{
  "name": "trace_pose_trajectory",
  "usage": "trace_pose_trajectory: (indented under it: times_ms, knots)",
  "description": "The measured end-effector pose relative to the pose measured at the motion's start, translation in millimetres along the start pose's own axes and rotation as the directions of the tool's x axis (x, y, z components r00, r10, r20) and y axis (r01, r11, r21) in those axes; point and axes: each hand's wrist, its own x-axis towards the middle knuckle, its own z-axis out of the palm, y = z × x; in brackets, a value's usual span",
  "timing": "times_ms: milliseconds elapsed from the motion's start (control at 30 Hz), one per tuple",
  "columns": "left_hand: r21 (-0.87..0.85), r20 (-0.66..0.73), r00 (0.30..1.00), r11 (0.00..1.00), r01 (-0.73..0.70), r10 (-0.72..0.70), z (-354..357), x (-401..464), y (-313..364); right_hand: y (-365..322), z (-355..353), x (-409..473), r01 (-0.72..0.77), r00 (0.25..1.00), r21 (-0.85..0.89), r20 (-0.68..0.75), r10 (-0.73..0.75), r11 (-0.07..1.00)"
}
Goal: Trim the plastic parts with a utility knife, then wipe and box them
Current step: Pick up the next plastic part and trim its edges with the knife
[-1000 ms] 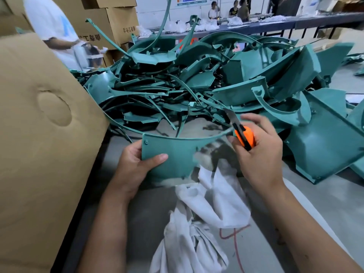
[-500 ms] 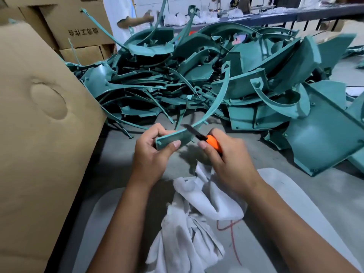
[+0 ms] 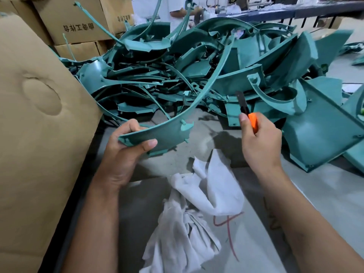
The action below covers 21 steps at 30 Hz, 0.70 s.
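The fingers (image 3: 129,127) of the left hand (image 3: 126,152) were curled over the top edge of a long curved teal plastic part (image 3: 167,133), with the thumb pressed flat across its near face, so the wide end of the piece was pinched firmly just above the worktop (image 3: 325,194). From that grip the part swept up and away to the right, its thin end arching over the heap of teal plastic parts (image 3: 197,71) behind. The right hand (image 3: 260,142) was closed around an orange utility knife (image 3: 248,115), thumb lying along the handle, dark blade pointing up and away, held apart from the part, off to its right. Both forearms reached in from the near edge, the left wrist bent upward, the right raised a little higher. Between and below the hands lay a crumpled white cloth (image 3: 197,213) on the grey surface. A large cardboard flap (image 3: 39,115) stood at the left, with stacked cardboard boxes (image 3: 78,22) behind it, and people stood at a far table in the background.
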Motion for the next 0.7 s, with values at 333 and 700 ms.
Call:
trace_pose_trajectory:
  times_ms: [333, 700]
  knots:
    - [0.2, -0.194, 0.98, 0.976, 0.085, -0.046, -5.2, -1.2, -2.1, -14.8, 13.2, -17.4, 0.343, 0.912, 0.061, 0.216, -0.348, 0.937]
    - [0.125, -0.192, 0.98, 0.989, 0.075, -0.05, -14.4, -1.6, -2.2, 2.5, 0.5, -3.0, 0.045, 0.998, -0.079, -0.036, -0.048, 0.996]
